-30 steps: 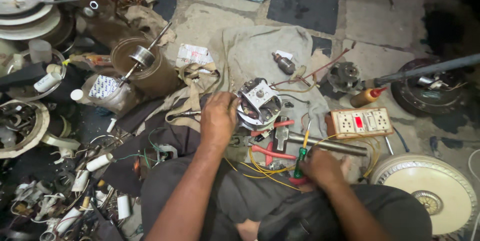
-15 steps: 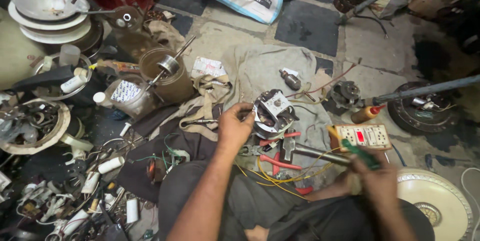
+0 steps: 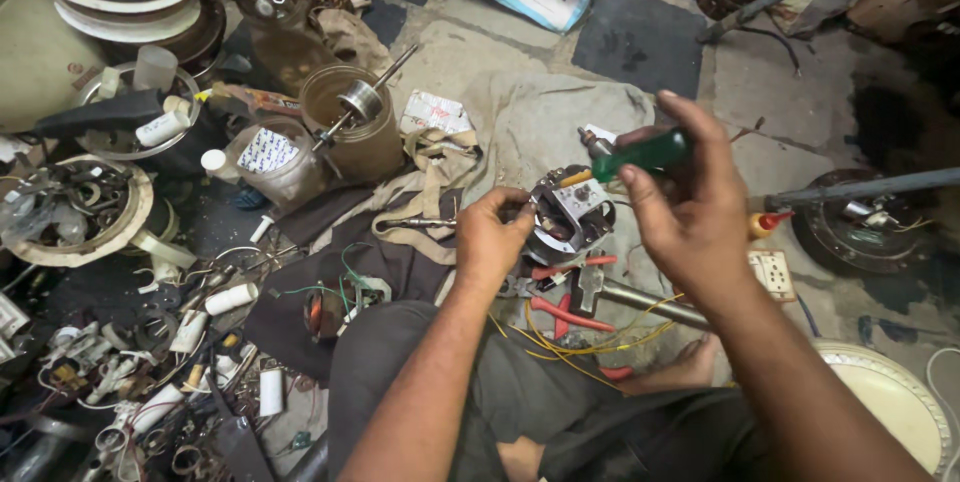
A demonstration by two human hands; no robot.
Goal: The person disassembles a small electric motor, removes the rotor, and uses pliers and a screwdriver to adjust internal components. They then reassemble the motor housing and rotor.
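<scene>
I sit on the floor with a small electric motor in front of my knees, on a grey cloth. My left hand grips the motor's left side. My right hand is raised above and to the right of the motor and holds a green-handled screwdriver, its metal tip pointing left over the motor. Red-handled pliers, a hammer and yellow wires lie just below the motor.
A brown jar with a shaft in it and a clear plastic jar stand at the left. Scrap parts and capacitors crowd the lower left. A white switch box, a small orange-capped bottle and a fan cover lie at the right.
My right hand picked the green screwdriver up from beside the pliers and lifted it up over the motor. My left hand stayed on the motor. The camera moved closer.
</scene>
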